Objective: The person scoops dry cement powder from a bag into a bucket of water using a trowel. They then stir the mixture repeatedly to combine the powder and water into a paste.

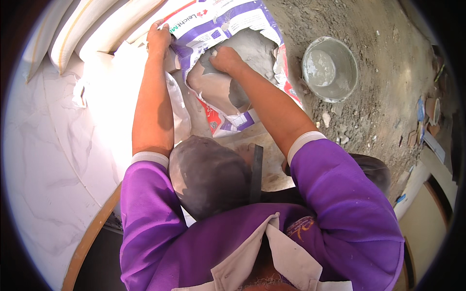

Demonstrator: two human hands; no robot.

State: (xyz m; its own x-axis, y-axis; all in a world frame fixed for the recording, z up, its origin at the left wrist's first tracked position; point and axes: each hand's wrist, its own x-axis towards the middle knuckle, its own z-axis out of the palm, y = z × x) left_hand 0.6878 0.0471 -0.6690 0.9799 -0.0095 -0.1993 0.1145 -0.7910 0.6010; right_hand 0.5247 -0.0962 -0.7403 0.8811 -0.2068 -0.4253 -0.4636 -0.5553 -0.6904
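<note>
A large paper bag (228,12), white with purple and red print, lies torn open in front of me. Grey powder (257,48) shows through the ragged hole, beside a flap of the bag's brown inner paper. My left hand (158,39) pinches the bag's far left edge, with that arm stretched straight. Inside the opening, my right hand (226,59) is closed in a fist near the hole's left rim. Whatever its fingers hold, if anything, is hidden.
A round bucket (330,69) with wet grey residue stands right of the bag on rough, crumb-strewn ground (374,106). Full pale sacks (92,29) lie at the far left. A white marbled panel (48,160) fills the left side. Tile scraps and debris lie far right.
</note>
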